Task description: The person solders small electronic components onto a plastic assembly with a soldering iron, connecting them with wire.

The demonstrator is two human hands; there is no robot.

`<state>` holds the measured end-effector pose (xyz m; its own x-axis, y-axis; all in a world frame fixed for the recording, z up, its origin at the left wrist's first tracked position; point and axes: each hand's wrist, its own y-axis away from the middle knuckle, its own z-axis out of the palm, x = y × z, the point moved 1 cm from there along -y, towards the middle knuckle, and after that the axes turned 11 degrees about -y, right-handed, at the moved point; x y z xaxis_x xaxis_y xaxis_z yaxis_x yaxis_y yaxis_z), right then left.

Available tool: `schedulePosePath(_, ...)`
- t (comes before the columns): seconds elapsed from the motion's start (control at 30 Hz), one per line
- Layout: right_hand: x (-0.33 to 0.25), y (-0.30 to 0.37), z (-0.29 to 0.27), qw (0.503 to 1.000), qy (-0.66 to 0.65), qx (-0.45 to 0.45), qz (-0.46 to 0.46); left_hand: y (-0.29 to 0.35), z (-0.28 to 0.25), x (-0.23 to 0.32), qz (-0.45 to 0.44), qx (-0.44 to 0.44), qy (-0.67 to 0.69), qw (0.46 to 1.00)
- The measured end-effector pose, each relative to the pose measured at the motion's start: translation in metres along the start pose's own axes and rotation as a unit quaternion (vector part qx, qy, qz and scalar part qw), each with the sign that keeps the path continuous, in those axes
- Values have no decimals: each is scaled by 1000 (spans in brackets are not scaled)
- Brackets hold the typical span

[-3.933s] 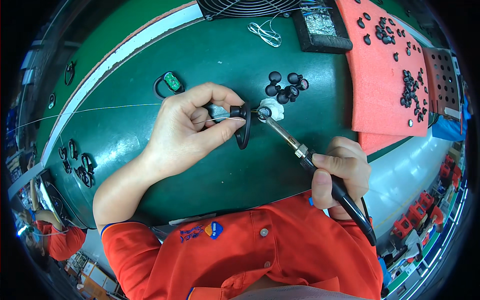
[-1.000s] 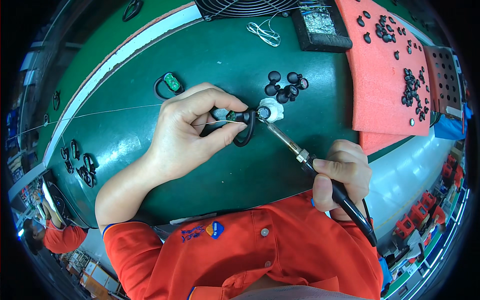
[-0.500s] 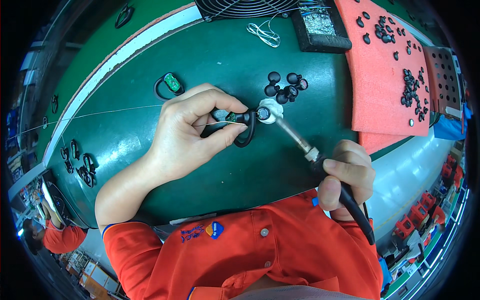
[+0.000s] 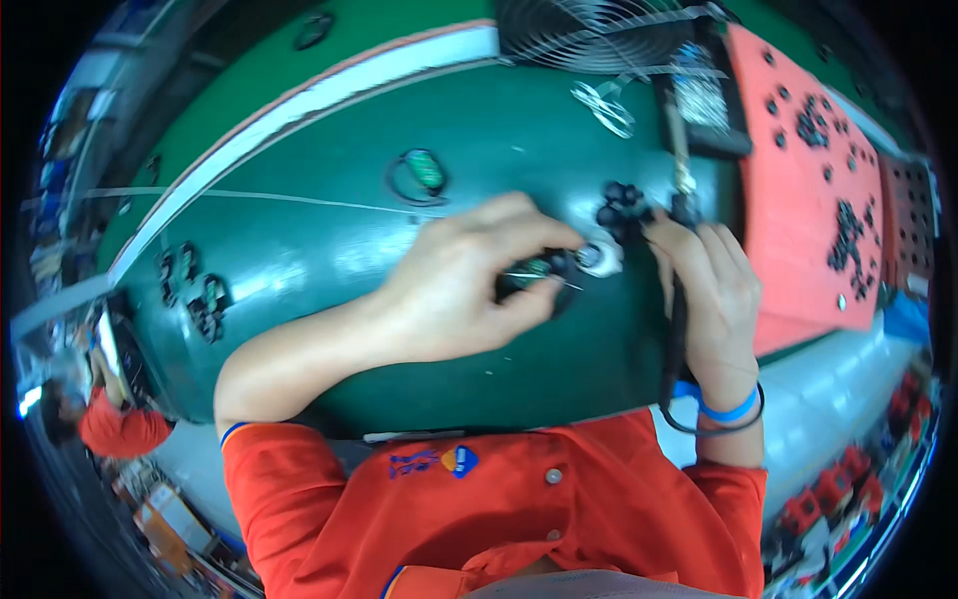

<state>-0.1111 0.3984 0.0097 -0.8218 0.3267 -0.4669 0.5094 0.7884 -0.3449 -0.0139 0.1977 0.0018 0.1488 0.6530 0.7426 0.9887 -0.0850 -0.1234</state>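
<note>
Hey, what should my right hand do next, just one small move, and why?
Probably dab the tip of the soldering iron into the silvery filling of the black tray: your right hand holds the iron with its blurred tip near the tray's left edge, while your left hand pinches the black ear-hook part beside the white putty.

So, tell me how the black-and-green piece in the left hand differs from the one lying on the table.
The held piece is gripped in the left hand; the lying piece rests on the table, untouched. The hand covers much of the held piece, while the lying piece shows its green part openly. The held piece is close to the white lump; the lying piece is well apart from it. Both are black and green.
</note>
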Motion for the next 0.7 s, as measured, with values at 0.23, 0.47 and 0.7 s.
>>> schedulePosePath(0.23,-4,2,1,1000,0,-5,27,-4,-24,-4,-40,8,-25,999)
schedulePosePath(0.47,-4,5,0,998,-31,50,21,-12,-110,-81,-237,189,-197,932)
schedulePosePath(0.7,-9,5,-2,992,-96,79,18,2,-168,-140,-284,283,-491,774)
